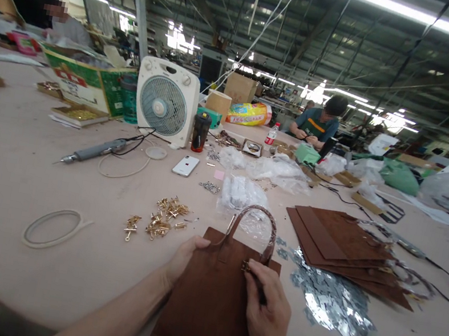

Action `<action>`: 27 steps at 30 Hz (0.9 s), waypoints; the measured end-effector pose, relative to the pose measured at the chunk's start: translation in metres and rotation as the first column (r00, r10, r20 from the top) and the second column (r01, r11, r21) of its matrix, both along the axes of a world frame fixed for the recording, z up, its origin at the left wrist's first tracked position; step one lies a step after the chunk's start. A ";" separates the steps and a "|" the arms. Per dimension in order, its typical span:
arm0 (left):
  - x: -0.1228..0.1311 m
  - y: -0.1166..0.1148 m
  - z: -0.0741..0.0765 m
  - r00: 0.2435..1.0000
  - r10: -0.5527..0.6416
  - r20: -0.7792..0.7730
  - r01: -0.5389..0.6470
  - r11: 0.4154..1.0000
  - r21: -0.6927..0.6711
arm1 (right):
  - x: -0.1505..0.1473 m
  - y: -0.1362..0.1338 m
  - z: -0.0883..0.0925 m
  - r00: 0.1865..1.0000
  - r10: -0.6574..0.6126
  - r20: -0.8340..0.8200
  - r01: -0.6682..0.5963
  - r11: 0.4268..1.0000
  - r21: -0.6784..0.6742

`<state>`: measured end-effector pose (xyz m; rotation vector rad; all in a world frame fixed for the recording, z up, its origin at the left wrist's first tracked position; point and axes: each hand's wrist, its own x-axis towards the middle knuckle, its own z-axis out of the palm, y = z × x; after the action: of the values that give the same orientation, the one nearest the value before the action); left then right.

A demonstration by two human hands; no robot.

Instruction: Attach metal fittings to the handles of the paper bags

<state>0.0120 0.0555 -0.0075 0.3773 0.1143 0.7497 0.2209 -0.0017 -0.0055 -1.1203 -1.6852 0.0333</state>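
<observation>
A brown leather handbag panel (210,299) with an arched handle wrapped in clear film (258,211) lies in front of me, reaching past the table's front edge. My left hand (184,259) grips its upper left edge, thumb on top and the other fingers hidden beneath. Near the right foot of the handle, my right hand (267,306) pinches a small gold metal fitting (245,265) against the leather. Beyond my left hand lies a loose pile of gold fittings (166,218). Flat silver metal plates (334,297) are heaped to the right of the bag.
More brown leather pieces (337,243) are stacked at the right. A tape roll (51,227), an electric screwdriver (94,152), a phone (185,166), a box fan (165,101) and a dark tumbler (200,132) stand or lie leftward. A co-worker (317,120) sits across the table.
</observation>
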 end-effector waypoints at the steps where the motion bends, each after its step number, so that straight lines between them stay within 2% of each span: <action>1: 0.000 -0.001 0.001 1.000 -0.004 0.004 0.004 1.000 0.004 | 0.000 0.000 0.000 1.000 -0.001 0.010 0.001 1.000 0.007; 5: 0.001 -0.002 0.006 1.000 -0.011 0.010 0.011 1.000 0.017 | -0.001 0.000 -0.001 0.999 -0.001 0.033 0.001 1.000 0.011; 13: -0.002 0.001 -0.004 1.000 0.011 -0.029 -0.011 1.000 -0.007 | 0.000 0.001 -0.003 0.997 0.016 0.081 -0.017 1.000 0.003; 20: 0.001 -0.001 0.000 0.998 0.032 -0.045 -0.031 0.999 0.026 | 0.006 0.003 -0.007 0.988 0.048 0.149 -0.042 0.998 -0.038; 27: 0.002 -0.001 -0.002 0.993 0.041 -0.114 -0.043 0.999 -0.018 | 0.002 0.003 -0.007 0.993 0.002 0.122 0.008 0.997 -0.081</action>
<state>0.0143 0.0549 -0.0095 0.3993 0.2372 0.7681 0.2225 0.0011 -0.0129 -1.2060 -1.8040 0.0320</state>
